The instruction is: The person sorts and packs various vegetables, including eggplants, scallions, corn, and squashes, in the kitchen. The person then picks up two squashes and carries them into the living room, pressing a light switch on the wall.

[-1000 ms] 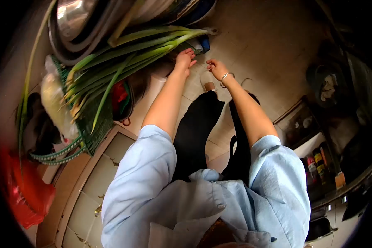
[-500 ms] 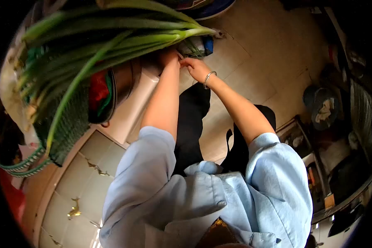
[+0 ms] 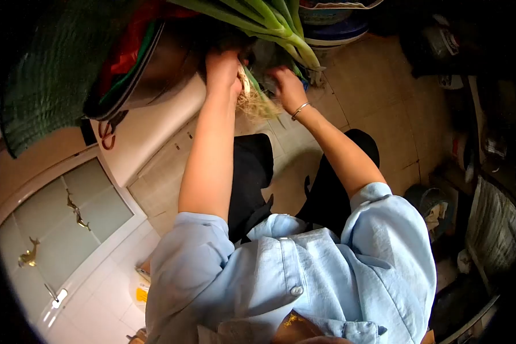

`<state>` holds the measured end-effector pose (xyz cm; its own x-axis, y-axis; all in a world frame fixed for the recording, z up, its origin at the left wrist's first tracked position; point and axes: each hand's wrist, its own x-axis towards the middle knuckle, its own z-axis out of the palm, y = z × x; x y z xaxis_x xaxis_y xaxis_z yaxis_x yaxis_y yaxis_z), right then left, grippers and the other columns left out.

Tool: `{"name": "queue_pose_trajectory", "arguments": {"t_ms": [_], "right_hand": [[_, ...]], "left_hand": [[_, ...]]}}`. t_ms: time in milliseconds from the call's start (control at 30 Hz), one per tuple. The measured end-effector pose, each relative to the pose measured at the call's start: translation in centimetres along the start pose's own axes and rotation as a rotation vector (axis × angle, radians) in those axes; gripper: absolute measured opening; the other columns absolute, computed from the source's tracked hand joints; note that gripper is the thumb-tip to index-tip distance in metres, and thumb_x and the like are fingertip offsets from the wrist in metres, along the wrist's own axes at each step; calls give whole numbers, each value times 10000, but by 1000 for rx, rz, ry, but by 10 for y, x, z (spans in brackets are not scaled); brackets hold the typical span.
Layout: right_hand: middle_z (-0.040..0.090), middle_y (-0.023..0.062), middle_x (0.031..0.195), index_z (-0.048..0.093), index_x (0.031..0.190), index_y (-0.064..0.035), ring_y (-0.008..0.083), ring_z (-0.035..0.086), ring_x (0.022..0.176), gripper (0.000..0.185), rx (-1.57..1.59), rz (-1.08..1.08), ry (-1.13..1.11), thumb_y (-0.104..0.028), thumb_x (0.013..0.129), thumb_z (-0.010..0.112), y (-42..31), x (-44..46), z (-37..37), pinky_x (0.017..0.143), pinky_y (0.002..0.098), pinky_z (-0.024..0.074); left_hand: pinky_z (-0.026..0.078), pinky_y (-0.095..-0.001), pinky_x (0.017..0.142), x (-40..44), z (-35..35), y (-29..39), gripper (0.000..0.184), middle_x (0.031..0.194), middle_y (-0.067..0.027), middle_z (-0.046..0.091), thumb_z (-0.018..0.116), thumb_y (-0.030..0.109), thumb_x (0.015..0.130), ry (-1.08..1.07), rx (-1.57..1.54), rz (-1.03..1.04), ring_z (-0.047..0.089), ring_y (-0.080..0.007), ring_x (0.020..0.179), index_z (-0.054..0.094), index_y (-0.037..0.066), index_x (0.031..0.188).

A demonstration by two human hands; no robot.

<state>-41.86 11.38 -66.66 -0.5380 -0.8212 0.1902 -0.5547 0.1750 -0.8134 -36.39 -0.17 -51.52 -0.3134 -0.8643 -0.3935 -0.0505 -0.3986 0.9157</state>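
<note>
Gripping a rooted bunch [image 3: 252,104] at upper centre with left hand [image 3: 221,70], fingers closed round pale stems. Reaching just beside with right hand [image 3: 289,90], cannot tell finger spacing. Have one bunch in grasp, with larger green onions [image 3: 294,43] above ungripped.

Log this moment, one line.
left hand: gripping rooted bunch | right hand: close by, hold unclear | bracelet: right wrist | long green stalks: top of view
</note>
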Motion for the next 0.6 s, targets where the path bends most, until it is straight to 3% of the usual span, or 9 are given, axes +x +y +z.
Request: {"name": "queue_pose_trajectory", "arguments": {"t_ms": [33, 67, 100, 133, 233, 333, 433, 533, 600], "right_hand": [[567, 185, 1068, 582, 1104, -90, 357, 556, 953, 383, -53, -150, 89, -35, 729, 522, -10, 5, 1, 798, 409, 476], [500, 202, 1198, 556, 1146, -84, 358, 516, 1041, 397, -230, -143, -166, -71, 751, 511, -8, 24, 10, 851, 413, 460], [447, 210, 1260, 536, 1185, -88, 362, 486, 1091, 423, -312, -152, -201, -88, 762, 509, -18, 34, 8, 879, 415, 449], [395, 219, 1322, 516, 1223, -91, 365, 456, 1142, 450, -392, -157, -240, -105, 773, 506, -27, 41, 7, 907, 417, 438], [437, 200, 1259, 432, 1312, -148, 351, 457, 1125, 524, -616, -318, 145, -154, 795, 512, -6, 51, 31, 922, 393, 409], [400, 197, 1300, 374, 1361, -166, 367, 442, 1143, 589, -371, -306, -17, -90, 790, 495, 11, 37, 3, 950, 399, 399], [416, 179, 1288, 472, 1255, -136, 378, 459, 1114, 533, -216, -215, -97, 4, 742, 515, 22, 16, -14, 934, 410, 412], [455, 176, 1254, 531, 1160, -103, 374, 484, 1086, 474, -58, -105, -85, 34, 706, 515, 17, 8, -17, 913, 410, 426], [491, 183, 1215, 534, 1154, -87, 371, 499, 1071, 464, -52, -48, -91, 24, 705, 504, 5, 13, -9, 910, 411, 427]], "left_hand": [[487, -347, 628, 0, -1, -1, 270, 1005, -131, 579, 539, 11, 799, -35, -91, 5, 597, -251, 795, 541, -24, 1066], [491, -355, 601, 0, -1, 0, 253, 1000, -134, 580, 532, 1, 799, -76, -178, 8, 602, -252, 766, 544, -18, 1051], [494, -346, 553, -5, 3, 8, 188, 922, -137, 597, 532, -15, 790, -46, -172, -29, 609, -235, 693, 566, -27, 975], [501, -341, 536, 0, -8, 16, 140, 842, -150, 612, 547, -7, 785, -174, -124, -58, 611, -243, 642, 576, -69, 908], [516, -334, 534, -21, -18, 40, 159, 829, -166, 626, 547, 14, 802, -214, 92, -61, 638, -251, 629, 572, -107, 900], [501, -299, 568, -34, -19, 41, 256, 946, -162, 634, 548, 13, 779, -315, 131, 88, 635, -219, 767, 558, -73, 1020], [474, -322, 552, -16, -28, 23, 102, 753, -119, 573, 538, 2, 782, -313, 280, 247, 566, -187, 636, 563, -62, 857], [445, -328, 623, 16, -38, -6, 132, 795, -106, 569, 527, 0, 770, -166, 901, 536, 520, -176, 696, 575, -29, 889], [416, -335, 602, 11, -30, -17, 151, 775, -96, 565, 529, 34, 781, -104, 793, 465, 496, -180, 678, 584, -13, 913]]}}
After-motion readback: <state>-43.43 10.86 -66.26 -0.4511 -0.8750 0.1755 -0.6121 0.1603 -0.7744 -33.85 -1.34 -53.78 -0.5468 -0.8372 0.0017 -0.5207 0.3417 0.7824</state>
